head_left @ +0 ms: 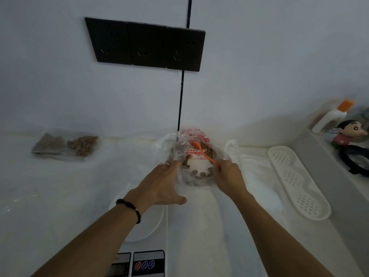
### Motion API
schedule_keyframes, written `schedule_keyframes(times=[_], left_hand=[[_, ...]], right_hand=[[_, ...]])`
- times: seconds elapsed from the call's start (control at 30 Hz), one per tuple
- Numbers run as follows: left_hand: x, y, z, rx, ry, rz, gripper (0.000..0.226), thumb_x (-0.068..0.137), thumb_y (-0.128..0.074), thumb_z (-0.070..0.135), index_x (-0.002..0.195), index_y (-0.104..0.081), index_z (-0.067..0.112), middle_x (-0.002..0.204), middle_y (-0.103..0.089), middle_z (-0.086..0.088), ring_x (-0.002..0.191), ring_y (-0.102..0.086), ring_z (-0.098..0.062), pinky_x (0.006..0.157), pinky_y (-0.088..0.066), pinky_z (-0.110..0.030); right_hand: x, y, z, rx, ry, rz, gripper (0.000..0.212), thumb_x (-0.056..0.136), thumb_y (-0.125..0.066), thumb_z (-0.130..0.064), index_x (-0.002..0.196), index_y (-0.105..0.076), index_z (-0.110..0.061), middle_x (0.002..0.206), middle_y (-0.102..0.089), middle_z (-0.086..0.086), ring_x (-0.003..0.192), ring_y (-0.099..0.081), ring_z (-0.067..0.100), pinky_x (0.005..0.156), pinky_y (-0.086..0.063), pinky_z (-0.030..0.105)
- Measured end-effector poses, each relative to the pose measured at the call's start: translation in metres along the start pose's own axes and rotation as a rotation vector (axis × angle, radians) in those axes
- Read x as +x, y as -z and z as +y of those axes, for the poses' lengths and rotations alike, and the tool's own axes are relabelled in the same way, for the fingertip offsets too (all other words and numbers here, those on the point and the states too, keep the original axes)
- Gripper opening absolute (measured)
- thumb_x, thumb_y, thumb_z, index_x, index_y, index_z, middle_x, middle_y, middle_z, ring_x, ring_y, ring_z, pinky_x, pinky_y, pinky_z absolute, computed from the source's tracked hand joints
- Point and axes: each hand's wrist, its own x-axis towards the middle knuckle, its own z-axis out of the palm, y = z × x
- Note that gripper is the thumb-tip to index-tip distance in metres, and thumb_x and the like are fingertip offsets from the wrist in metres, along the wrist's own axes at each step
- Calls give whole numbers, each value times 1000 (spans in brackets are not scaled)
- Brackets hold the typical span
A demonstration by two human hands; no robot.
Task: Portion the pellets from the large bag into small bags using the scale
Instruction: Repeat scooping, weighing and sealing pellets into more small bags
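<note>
1. Sitting at the back edge of the counter (60,196), against the wall: large bag (191,156), clear plastic w/ red print, mouth open, brown pellets (199,174) showing inside.
2. Reaching to the bag's left side: left hand (161,184), fingers fairly straight and spread, tips touching the plastic near the opening, thumb sticking out toward the near edge; not curling round anything. Ring on one finger, dark bead bracelet (131,208) on the wrist.
3. Gripping an orange spoon (203,152) by its handle end: right hand (227,178), fingers curling round it at the bag's right side; spoon bowl lying over the pellets toward the back of the bag.
4. Lying near the front edge, under the left forearm: scale (147,236), white round plate, dark panel w/ round buttons at the near end. Display too blurred to read.
5. Resting at the back-left of the counter, well apart from the large bag: two small bags (65,144), flat, pellets inside, side by side and touching.
6. Lying toward the right edge: white slotted tray (299,184), long and oval.
7. Standing past the right edge on a raised ledge: white bottle (331,116) w/ orange cap, cartoon figurine (349,134) just beside it.
8. Mounted on the wall above: three dark sockets (147,45) in a row, dark cable (181,96) hanging down to the bag.
</note>
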Motion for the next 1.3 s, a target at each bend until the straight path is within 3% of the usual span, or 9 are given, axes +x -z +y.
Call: schedule_keyframes(times=[0.1,0.2,0.37,0.43,0.57,0.67,0.77,1.0,1.3], left_hand=[[-4,-1,-4,-6,26,-11,102,65,-79,51,143,-20,24,123,-44,0,102,-43,-14,77,-38,-23],[-6,-3,-7,-17,59,-24,105,66,-80,52,145,-17,24,125,-43,0,102,-45,-14,79,-40,-24],[-6,0,-8,-12,76,6,102,65,-80,51,143,-19,24,125,-43,-1,100,-48,-16,79,-46,-27],[-6,1,-7,-13,74,6,103,64,-80,51,143,-19,24,125,-43,-1,100,-48,-15,78,-46,-27],[-6,2,-6,-2,58,-3,105,64,-81,52,144,-19,23,130,-43,-1,103,-48,-16,79,-44,-25],[-9,2,-7,-2,50,0,103,65,-81,51,144,-21,22,133,-42,-1,105,-49,-16,78,-41,-23],[-13,2,-10,-12,52,0,103,65,-82,50,143,-22,22,132,-42,-1,101,-46,-14,78,-40,-24],[-14,7,-7,35,24,67,97,64,-79,56,139,-28,21,127,-48,-1,103,-51,-19,81,-43,-26],[-9,9,-3,-110,21,151,92,63,-79,58,133,-32,23,127,-49,3,101,-51,-17,81,-47,-32]], right_hand=[[17,-4,-5,54,101,-19,42,99,-40,-9,136,-50,-26,91,-66,11,74,-64,29,68,-55,40],[25,-10,-7,51,159,-39,47,102,-36,-11,145,-41,-30,87,-67,14,67,-62,29,68,-56,42],[25,-5,-1,191,99,-120,38,104,-35,-15,136,-52,-23,81,-69,11,72,-67,23,71,-57,40],[18,-1,2,266,53,-211,33,102,-36,-9,128,-55,-18,79,-68,8,67,-66,12,59,-54,27],[8,3,5,399,-37,-293,33,96,-38,8,117,-58,-8,87,-63,11,64,-60,12,47,-46,15],[5,0,0,446,-40,-318,33,96,-38,7,109,-62,-12,77,-64,7,55,-56,7,46,-41,17],[0,-5,-7,653,-173,-352,28,97,-42,3,105,-64,-13,69,-66,10,42,-48,7,40,-33,19],[-15,1,2,1022,-371,-319,26,97,-38,5,108,-61,1,81,-68,20,43,-42,12,36,-28,20],[-35,30,5,1053,-358,-201,24,97,-40,4,108,-61,1,68,-63,14,44,-40,14,37,-28,20]])
